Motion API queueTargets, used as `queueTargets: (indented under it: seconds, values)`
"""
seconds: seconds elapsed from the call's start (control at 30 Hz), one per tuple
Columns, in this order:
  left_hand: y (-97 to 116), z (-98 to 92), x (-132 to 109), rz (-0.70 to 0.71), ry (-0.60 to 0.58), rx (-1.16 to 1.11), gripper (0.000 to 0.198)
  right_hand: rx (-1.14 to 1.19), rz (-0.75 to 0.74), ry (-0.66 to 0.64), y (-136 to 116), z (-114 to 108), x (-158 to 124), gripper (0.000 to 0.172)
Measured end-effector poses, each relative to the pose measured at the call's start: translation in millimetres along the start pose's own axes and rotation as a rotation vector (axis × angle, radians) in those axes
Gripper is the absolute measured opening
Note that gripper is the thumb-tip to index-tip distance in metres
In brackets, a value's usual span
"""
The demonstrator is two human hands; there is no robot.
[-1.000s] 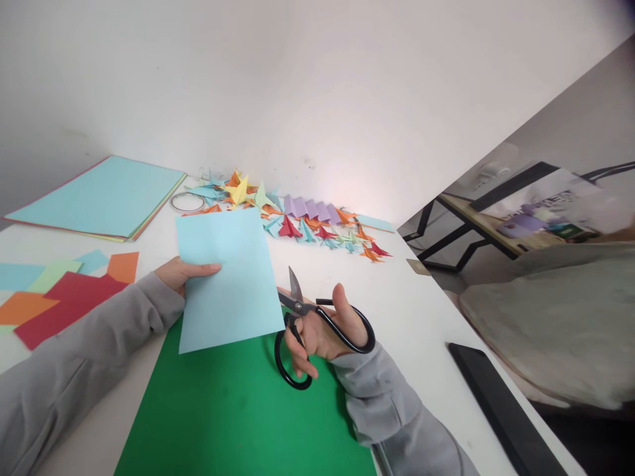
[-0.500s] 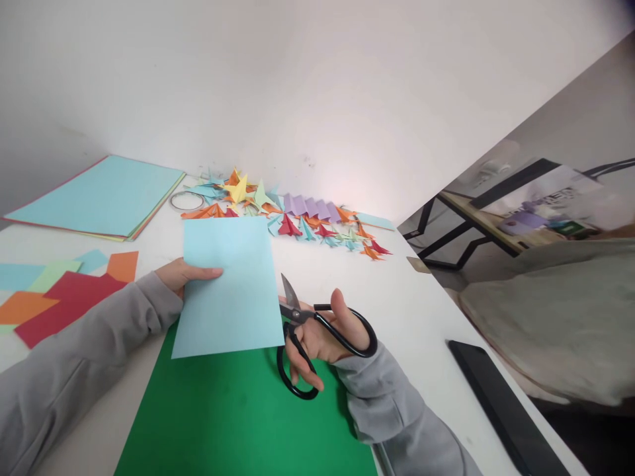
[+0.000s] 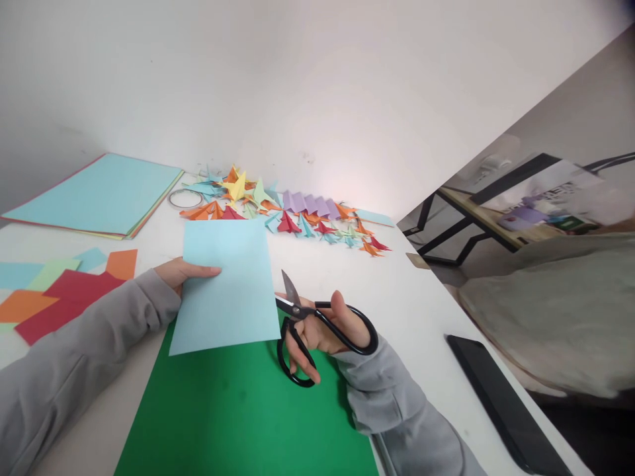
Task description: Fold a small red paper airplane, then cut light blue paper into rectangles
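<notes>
My left hand (image 3: pixel 187 272) grips the left edge of a light blue sheet of paper (image 3: pixel 229 297), thumb on top and the other fingers hidden beneath. In my right hand (image 3: pixel 325 329) is a pair of scissors (image 3: pixel 296 311) with black handles, my thumb and fingers through the loops. Their blades are spread apart beside the sheet's right edge; the lower blade tip lies close to that edge, and whether it touches I cannot tell. Below both hands a green sheet (image 3: pixel 238 410) covers the front of the table.
Folded paper cranes (image 3: pixel 238 188) and a pleated purple strip (image 3: pixel 312 205) lie along the wall. A wire ring (image 3: pixel 185 199) sits beside a stack of coloured paper (image 3: pixel 99 195). Cut paper pieces (image 3: pixel 82 294) are at left, a black flat object (image 3: pixel 496 396) at right.
The scissors have closed a little, their lower handle loop rising slightly. The light blue sheet has shifted very slightly, still in my left hand.
</notes>
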State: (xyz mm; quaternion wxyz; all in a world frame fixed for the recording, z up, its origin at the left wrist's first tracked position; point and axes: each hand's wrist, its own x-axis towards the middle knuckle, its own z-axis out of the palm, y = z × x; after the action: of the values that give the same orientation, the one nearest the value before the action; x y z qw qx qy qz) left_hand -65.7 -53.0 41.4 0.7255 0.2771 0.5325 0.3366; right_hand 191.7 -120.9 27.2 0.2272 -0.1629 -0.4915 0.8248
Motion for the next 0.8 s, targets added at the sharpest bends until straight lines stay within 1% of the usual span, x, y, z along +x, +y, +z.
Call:
queueTargets:
  seconds: [0.1,0.2,0.4,0.5,0.57,0.67,0.8]
  values:
    - [-2.7,2.4,1.4,0.073,0.006,-0.04,0.052,0.038,-0.019,-0.005,0.8,-0.6,1.3,0.09]
    - [-5.6,4.6,2.7,0.145,0.019,-0.065,0.057,0.07,-0.007,0.019,1.7,-1.8,2.1,0.091]
    - [-10.6,9.2,2.9,0.213,0.047,-0.072,0.057,0.118,-0.032,0.06,2.2,-1.8,4.1,0.093]
    - [-11.6,9.7,3.6,0.23,0.06,-0.084,0.06,0.109,-0.023,0.111,1.4,-0.9,5.2,0.092]
    - [-11.8,9.3,4.3,0.232,0.069,-0.087,0.062,0.111,-0.031,0.116,1.1,-0.6,6.2,0.091]
    - [-12.3,9.1,5.1,0.217,0.097,-0.083,0.06,0.12,-0.047,0.109,0.9,-0.7,7.6,0.091]
    - [-14.7,9.7,6.4,0.205,0.132,-0.089,0.055,0.116,-0.037,0.137,-0.3,-0.9,8.7,0.092]
